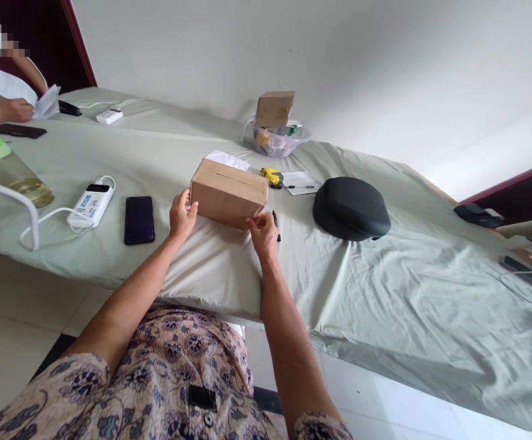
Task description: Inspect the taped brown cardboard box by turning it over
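A closed brown cardboard box (229,192) stands on the cloth-covered table in front of me, a seam running along its top. My left hand (183,215) holds its left end, with the thumb on the near face. At the lower right corner, my right hand (262,232) grips the box with thumb and fingers pinched. A dark pen-like object (275,225) lies just beside my right hand, partly hidden. White paper (228,160) sticks out behind the box. Near its far right corner lies a yellow and black tool (272,176).
Left of me are a black phone (139,220), a white power bank (90,205) with a cable and a green-lidded bottle (13,168). A black case (352,208) sits on the right. Behind stands a plastic basket (280,143) holding another box. Another person's hand (16,110) holds paper.
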### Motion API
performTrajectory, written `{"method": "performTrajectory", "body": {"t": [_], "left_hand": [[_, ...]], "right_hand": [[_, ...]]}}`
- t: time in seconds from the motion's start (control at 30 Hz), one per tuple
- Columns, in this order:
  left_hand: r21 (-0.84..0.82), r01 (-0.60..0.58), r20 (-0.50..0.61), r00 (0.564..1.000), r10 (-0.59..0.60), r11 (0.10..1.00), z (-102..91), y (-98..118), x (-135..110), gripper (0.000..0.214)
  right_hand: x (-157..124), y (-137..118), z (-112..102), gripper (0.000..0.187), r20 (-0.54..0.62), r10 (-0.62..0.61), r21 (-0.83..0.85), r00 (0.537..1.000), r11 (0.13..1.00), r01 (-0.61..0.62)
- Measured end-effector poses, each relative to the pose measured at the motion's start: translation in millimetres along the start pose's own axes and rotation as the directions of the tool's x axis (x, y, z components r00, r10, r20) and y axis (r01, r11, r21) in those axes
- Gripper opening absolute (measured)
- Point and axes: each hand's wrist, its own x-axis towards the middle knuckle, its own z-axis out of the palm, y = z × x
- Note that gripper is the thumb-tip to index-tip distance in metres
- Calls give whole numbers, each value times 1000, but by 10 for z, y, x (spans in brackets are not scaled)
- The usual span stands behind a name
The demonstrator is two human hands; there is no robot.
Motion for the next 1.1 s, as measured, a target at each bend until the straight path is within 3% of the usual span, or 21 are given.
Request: {"method": "performTrajectory", "body": {"t": [0.17, 0.3, 0.37, 0.43, 0.53, 0.6, 0.63, 0.73, 0.8, 0.87, 1.0, 1.1], "left_hand": [[-81, -89, 180, 978, 103, 993, 2, 6, -69, 88], [-158, -266, 256, 919, 299, 951, 38, 73, -172, 104], [-165, -331, 238, 901, 363, 929, 67, 106, -209, 104], [-146, -365, 191, 902, 388, 920, 90, 130, -225, 94], [-117, -373, 138, 912, 387, 920, 108, 149, -216, 76], [-114, -378, 130, 911, 391, 919, 109, 158, -204, 67], [-117, -388, 130, 907, 401, 914, 108, 162, -200, 64], [-125, -445, 129, 879, 460, 887, 104, 181, -209, 57], [-124, -496, 120, 852, 509, 859, 108, 197, -236, 52], [-114, -564, 104, 812, 574, 818, 124, 219, -280, 48], [-55, -685, 71, 723, 687, 726, 179, 274, -381, 45], [-38, -683, 71, 726, 684, 729, 203, 296, -420, 42]], "right_hand": [[-160, -60, 139, 28, 214, -151, 33, 965, 988, 148], [-337, -144, 322, 25, 381, -415, 171, 826, 910, 378], [-386, -180, 359, 22, 381, -464, 177, 800, 886, 430], [-387, -194, 341, 24, 321, -467, 156, 824, 884, 440], [-298, -155, 251, 29, 25, -428, 77, 903, 902, 425], [-208, -96, 194, 40, -203, -392, 37, 897, 912, 407], [-167, -62, 174, 50, -262, -382, 34, 887, 914, 404], [-97, 14, 151, 77, -210, -403, 54, 891, 905, 422], [-107, 23, 156, 83, -135, -456, 26, 880, 886, 463], [-145, 0, 165, 81, -123, -511, -42, 851, 859, 510], [-219, -63, 170, 67, -244, -559, -119, 792, 828, 548], [-228, -80, 155, 62, -290, -556, -103, 779, 827, 552]]}}
